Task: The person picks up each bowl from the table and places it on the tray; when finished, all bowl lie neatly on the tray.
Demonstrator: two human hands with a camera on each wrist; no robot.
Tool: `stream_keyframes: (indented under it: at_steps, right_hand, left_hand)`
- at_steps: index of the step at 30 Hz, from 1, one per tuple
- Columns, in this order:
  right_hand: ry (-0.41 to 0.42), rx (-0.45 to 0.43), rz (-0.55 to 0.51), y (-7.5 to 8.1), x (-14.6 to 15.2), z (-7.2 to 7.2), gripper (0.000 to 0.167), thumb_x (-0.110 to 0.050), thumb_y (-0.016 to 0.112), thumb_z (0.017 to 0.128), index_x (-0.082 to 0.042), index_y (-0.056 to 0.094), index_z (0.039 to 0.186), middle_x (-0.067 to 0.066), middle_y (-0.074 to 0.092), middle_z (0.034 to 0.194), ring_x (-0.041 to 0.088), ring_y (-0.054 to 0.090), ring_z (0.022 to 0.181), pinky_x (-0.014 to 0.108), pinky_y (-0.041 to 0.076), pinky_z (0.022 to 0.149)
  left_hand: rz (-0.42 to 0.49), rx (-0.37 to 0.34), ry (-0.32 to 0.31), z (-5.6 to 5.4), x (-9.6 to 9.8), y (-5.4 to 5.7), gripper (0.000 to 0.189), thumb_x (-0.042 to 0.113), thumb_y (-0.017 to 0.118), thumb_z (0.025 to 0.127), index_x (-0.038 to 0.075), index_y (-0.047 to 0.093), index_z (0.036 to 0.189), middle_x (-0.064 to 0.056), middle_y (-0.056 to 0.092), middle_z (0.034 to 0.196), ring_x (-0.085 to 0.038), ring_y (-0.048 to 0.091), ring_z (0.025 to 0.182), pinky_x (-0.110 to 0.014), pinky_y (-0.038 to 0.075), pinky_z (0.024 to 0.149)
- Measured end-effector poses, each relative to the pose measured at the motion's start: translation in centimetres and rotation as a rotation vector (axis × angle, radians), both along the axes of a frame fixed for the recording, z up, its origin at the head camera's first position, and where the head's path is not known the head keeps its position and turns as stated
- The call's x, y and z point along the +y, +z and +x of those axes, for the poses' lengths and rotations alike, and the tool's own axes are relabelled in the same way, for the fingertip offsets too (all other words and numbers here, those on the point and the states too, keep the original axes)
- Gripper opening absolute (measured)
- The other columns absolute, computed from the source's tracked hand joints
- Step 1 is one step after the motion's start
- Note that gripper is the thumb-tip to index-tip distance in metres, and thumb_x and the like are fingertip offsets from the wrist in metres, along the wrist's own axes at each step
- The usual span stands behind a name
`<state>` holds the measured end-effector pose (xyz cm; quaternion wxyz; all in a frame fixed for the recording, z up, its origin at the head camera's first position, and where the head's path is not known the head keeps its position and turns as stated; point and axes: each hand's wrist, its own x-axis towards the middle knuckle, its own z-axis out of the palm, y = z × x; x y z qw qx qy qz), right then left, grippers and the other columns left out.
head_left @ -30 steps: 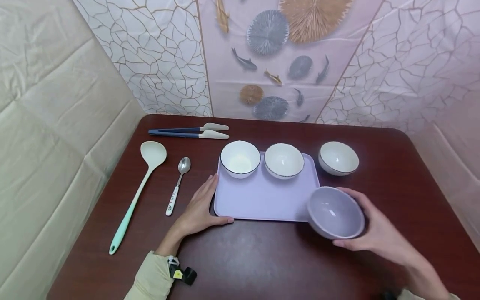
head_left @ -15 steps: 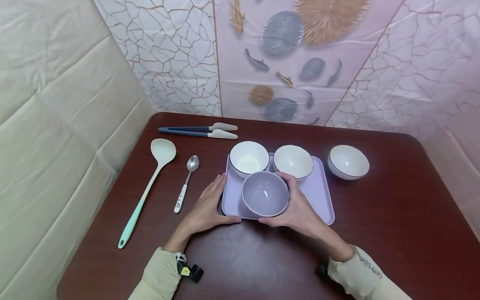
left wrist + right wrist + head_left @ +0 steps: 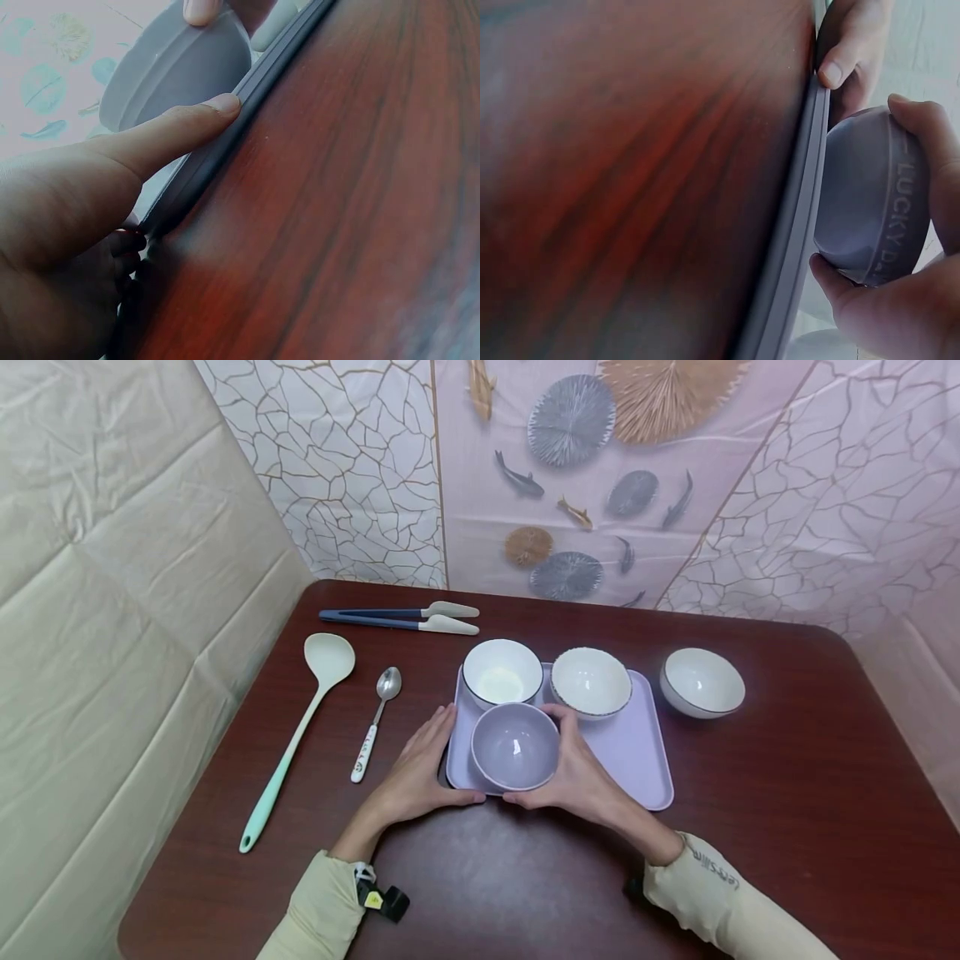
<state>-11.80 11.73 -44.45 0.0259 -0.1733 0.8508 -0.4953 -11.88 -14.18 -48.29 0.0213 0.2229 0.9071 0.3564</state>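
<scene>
My right hand point(image 3: 581, 777) grips a lavender bowl point(image 3: 516, 747) by its right side, thumb in front and fingers behind. Raised letters reading "LUCKY" show on the bowl point(image 3: 874, 195) in the right wrist view. It is at the front left of a lavender tray point(image 3: 622, 760); whether its base touches the tray I cannot tell. At the tray's front left corner, my left hand point(image 3: 420, 772) lies with fingers stretched along the left edge and thumb point(image 3: 202, 124) against the front rim. Behind, on the tray, stand a dark-rimmed white bowl point(image 3: 502, 672) and a speckled-rim white bowl point(image 3: 591, 681).
Another white bowl point(image 3: 702, 683) stands right of the tray on the dark wood table point(image 3: 810, 777). To the left lie a mint-handled ladle point(image 3: 300, 735), a teaspoon point(image 3: 375, 727) and blue-handled tongs point(image 3: 397, 618). Fabric-covered walls border the table behind and at the sides.
My right hand has carried the lavender bowl leftward from the tray's front right corner to its front left part. My left hand keeps its place at the tray corner. The head view has shifted slightly.
</scene>
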Motion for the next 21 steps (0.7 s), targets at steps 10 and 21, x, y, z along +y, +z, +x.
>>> stream_keyframes:
  at_steps: [10, 21]
  right_hand:
    - [0.025, -0.02, 0.021, -0.1, 0.4, 0.0, 0.127, -0.044, 0.097, 0.05, -0.005, 0.021, 0.144, 0.009, 0.043, 0.135, 0.023, 0.048, 0.119, 0.044, 0.038, 0.1]
    - [-0.06, 0.202, 0.043, 3.2, 10.3, 1.8, 0.053, -0.016, 0.085, 0.078, -0.01, 0.061, 0.125, 0.002, 0.064, 0.121, 0.019, 0.057, 0.114, 0.029, 0.043, 0.098]
  left_hand:
    - [0.016, -0.001, -0.012, -0.1, 0.6, 0.1, 0.125, 0.056, 0.084, 0.069, 0.005, 0.012, 0.157, -0.012, 0.015, 0.162, -0.025, 0.008, 0.148, -0.049, 0.012, 0.116]
    - [0.018, -0.014, 0.002, 0.3, 0.6, 0.0, 0.126, 0.059, 0.083, 0.068, 0.006, 0.012, 0.157, -0.009, 0.011, 0.163, -0.023, 0.006, 0.148, -0.048, 0.01, 0.116]
